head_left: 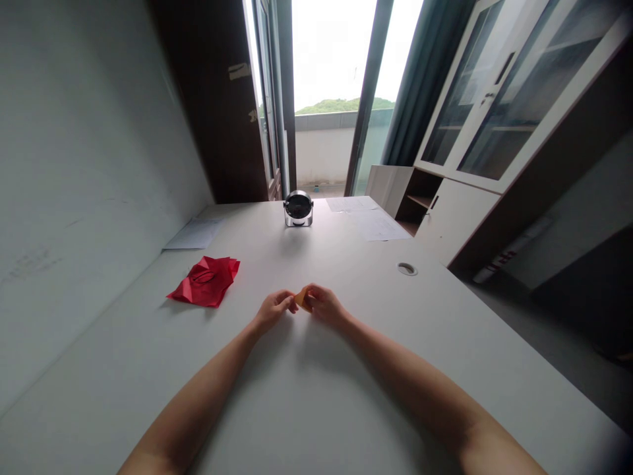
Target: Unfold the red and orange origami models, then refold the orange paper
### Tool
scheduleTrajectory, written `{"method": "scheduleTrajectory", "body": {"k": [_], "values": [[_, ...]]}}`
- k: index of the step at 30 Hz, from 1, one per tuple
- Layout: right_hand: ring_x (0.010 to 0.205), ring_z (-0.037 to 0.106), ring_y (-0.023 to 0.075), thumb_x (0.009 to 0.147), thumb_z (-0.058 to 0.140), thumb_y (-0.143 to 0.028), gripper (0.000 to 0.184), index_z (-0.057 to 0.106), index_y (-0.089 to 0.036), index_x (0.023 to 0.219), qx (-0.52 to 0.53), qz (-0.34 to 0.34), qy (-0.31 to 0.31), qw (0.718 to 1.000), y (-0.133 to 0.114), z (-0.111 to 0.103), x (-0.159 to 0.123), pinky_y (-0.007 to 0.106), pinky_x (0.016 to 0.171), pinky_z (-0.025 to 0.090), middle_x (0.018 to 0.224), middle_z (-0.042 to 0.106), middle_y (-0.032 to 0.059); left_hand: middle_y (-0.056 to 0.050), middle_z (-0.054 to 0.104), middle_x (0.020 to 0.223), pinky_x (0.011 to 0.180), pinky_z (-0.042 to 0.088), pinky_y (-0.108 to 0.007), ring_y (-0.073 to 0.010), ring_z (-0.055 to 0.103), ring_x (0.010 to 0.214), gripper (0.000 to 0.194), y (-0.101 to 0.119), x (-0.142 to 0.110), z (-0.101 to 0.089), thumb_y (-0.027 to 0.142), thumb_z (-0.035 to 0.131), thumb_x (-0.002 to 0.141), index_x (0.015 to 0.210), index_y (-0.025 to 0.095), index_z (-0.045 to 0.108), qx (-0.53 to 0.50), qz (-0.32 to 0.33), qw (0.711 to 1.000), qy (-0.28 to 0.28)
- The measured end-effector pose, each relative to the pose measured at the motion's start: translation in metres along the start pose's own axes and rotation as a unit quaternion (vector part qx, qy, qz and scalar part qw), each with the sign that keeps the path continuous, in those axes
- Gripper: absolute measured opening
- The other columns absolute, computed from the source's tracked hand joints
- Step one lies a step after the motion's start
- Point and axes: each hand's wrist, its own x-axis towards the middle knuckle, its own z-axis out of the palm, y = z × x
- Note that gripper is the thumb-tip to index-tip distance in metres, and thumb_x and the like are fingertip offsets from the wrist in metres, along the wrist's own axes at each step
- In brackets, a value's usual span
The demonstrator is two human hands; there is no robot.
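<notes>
Between my two hands, just above the white table [291, 396], is a small orange folded piece [301, 299] that looks like paper. My left hand [275, 309] pinches its left tip between thumb and fingers. The fingers of my right hand [322, 302] are closed round its right side and cover part of it. To the left on the table lies a crumpled red sheet [210, 284] with a thin dark loop [203, 278] on it.
A round black device on a metal stand [299, 208] stands at the table's far end. White papers lie at the far left [194, 234] and far right [383, 225]. A cable hole [407, 268] sits near the right edge. A wall [89, 198] borders the left side.
</notes>
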Motion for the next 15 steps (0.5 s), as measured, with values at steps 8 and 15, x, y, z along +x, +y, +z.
{"method": "scheduleTrajectory", "body": {"k": [8,15], "values": [[0.070,0.065,0.0187,0.078,0.073,-0.053,0.039,0.069,-0.015,0.086,-0.027,0.009,-0.002,1.000,-0.0105,-0.0052,-0.0003,0.031,0.066,0.053,0.076,0.069,0.0061,-0.007,0.072,0.079,0.070,0.051,-0.029,-0.0169,0.066,0.070,0.038,-0.0006,-0.0003,-0.0013,0.050,0.062,0.089,0.097,0.013,0.070,0.040,0.004,0.999,-0.004],[0.070,0.063,0.0184,0.084,0.065,-0.051,0.035,0.071,-0.017,0.083,-0.094,-0.025,0.000,0.995,-0.0065,-0.0079,-0.0004,0.029,0.063,0.048,0.078,0.068,0.0065,-0.006,0.072,0.075,0.069,0.048,-0.026,-0.0159,0.064,0.069,0.038,0.0055,-0.0024,0.0006,0.051,0.060,0.089,0.088,0.015,0.071,0.075,0.001,0.997,-0.022]]}}
